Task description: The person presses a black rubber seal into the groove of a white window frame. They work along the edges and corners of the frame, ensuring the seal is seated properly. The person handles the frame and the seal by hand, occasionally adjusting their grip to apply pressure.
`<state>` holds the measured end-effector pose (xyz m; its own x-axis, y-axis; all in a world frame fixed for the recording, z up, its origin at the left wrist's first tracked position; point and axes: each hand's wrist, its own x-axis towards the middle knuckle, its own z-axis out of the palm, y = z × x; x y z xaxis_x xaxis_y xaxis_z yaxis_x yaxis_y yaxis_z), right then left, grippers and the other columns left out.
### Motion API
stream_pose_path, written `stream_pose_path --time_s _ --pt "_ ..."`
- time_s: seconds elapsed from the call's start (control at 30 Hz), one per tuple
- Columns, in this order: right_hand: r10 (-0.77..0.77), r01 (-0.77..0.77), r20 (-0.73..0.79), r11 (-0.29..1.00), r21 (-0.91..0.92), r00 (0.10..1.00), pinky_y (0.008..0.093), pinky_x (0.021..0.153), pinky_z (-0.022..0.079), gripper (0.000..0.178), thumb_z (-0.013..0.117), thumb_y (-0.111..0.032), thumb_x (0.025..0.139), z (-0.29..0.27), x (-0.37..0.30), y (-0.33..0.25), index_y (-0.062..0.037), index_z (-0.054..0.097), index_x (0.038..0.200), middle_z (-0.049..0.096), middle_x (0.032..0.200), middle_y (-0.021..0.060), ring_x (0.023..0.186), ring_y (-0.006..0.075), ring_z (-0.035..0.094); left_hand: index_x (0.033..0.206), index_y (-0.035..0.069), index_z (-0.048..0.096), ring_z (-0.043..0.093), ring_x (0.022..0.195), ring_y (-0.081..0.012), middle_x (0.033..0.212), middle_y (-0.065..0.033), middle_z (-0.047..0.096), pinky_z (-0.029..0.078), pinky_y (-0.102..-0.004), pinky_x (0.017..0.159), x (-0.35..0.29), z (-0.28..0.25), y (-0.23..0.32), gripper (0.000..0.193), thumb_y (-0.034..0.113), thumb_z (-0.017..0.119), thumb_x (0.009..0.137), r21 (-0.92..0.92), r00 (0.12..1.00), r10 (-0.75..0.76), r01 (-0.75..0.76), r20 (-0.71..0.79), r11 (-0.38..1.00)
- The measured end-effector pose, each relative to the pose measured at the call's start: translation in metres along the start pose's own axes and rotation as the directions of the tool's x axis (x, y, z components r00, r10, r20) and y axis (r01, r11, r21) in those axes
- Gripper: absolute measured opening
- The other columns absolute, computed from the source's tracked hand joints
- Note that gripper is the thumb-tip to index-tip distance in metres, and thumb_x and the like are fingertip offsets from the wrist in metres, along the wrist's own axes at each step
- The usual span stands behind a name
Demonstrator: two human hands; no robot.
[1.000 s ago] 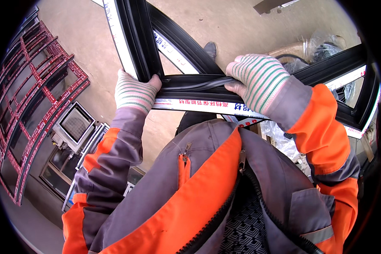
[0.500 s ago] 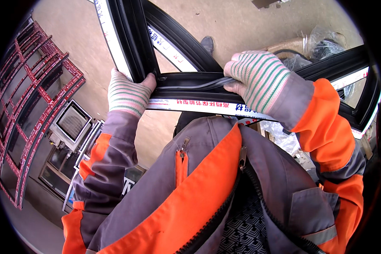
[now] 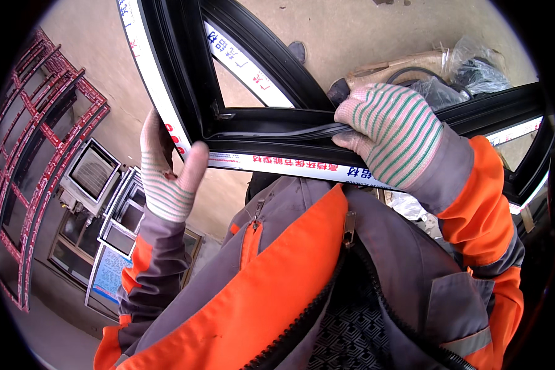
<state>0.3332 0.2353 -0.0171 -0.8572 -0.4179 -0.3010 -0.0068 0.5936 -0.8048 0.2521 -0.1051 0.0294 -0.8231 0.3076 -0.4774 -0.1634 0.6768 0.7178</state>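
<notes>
**Two gloved hands at the corner of a black window frame**

A black metal window frame with white protective tape along its outer faces [image 3: 259, 132] stands tilted in front of the person, its corner just above the chest of the grey and orange work jacket [image 3: 302, 265]. Along the inner channel of the lower bar runs a thin black rubber sealing strip [image 3: 277, 131], lying from the corner toward the right.

The left hand [image 3: 166, 166], in a white knitted glove with green and pink stripes, rests against the outer edge of the frame at the corner. Its fingers [image 3: 151, 132] lie flat behind the upright bar and the thumb presses against the taped face, so the hand clasps the frame loosely rather than closing round it.

The right hand [image 3: 391, 132], in a matching striped glove, sits on top of the lower bar. Its fingers [image 3: 351, 114] curl down onto the end of the sealing strip; they seem to pinch it, though the glove hides the contact itself.

Beyond the frame, on the concrete floor [image 3: 364, 31], lie crumpled clear plastic bags [image 3: 475, 61]. To the left stand dark red metal grilles [image 3: 24, 154] and several stacked grey window units [image 3: 114, 216].
</notes>
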Motion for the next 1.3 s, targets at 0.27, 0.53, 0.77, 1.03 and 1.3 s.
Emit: stream_pose_path --time_s 0.27,0.53,0.77,1.03,1.3 --pt "-0.054 0.052 -0.053 0.998 -0.040 0.997 0.0484 0.080 0.053 0.018 0.080 -0.016 0.087 0.007 0.001 -0.002 -0.0042 0.070 0.096 0.065 0.087 0.0163 0.089 0.0388 0.067 0.152 0.005 0.055 0.045 0.149 -0.0466 0.159 -0.0216 0.048 0.039 -0.0578 0.122 0.002 -0.002 0.029 0.109 0.037 0.101 0.058 0.739 0.857 0.340 -0.509 0.388 0.441" --pt "-0.062 0.061 -0.028 0.998 -0.035 0.998 0.0473 0.078 0.053 0.018 0.080 -0.016 0.087 0.006 0.003 -0.001 -0.0037 0.070 0.096 0.066 0.086 0.0155 0.087 0.0379 0.067 0.123 0.005 0.067 0.070 0.101 -0.0327 0.107 -0.0100 0.072 0.055 -0.0501 0.100 0.047 0.026 0.034 0.071 0.035 0.093 0.064 0.518 0.622 0.384 -0.782 0.683 0.346" --pt "-0.033 0.033 -0.014 0.999 0.025 0.999 0.0470 0.076 0.053 0.018 0.080 -0.016 0.088 0.006 0.002 0.000 -0.0029 0.072 0.098 0.066 0.085 0.0153 0.085 0.0371 0.068 0.109 0.006 0.069 0.071 0.088 -0.0332 0.093 -0.0102 0.069 0.056 -0.0456 0.089 0.053 0.036 0.039 0.058 0.034 0.091 0.063 0.543 0.668 0.322 -0.739 0.671 0.399" --pt "-0.038 0.038 0.002 0.998 0.057 0.999 0.0456 0.075 0.054 0.017 0.082 -0.014 0.087 0.005 0.003 0.000 -0.0027 0.072 0.096 0.066 0.084 0.0155 0.082 0.0370 0.068 0.106 0.007 0.070 0.070 0.084 -0.0329 0.087 -0.0088 0.067 0.056 -0.0453 0.085 0.052 0.037 0.036 0.054 0.030 0.089 0.062 0.563 0.678 0.333 -0.732 0.655 0.383" --pt "-0.104 0.108 -0.071 0.992 0.062 0.992 0.0463 0.077 0.055 0.018 0.081 -0.015 0.086 0.007 0.005 0.004 -0.0027 0.072 0.094 0.065 0.086 0.0149 0.085 0.0367 0.068 0.106 0.007 0.069 0.070 0.087 -0.0344 0.089 -0.0100 0.068 0.055 -0.0470 0.089 0.045 0.041 0.031 0.048 0.026 0.086 0.065 0.589 0.703 0.367 -0.711 0.608 0.385"
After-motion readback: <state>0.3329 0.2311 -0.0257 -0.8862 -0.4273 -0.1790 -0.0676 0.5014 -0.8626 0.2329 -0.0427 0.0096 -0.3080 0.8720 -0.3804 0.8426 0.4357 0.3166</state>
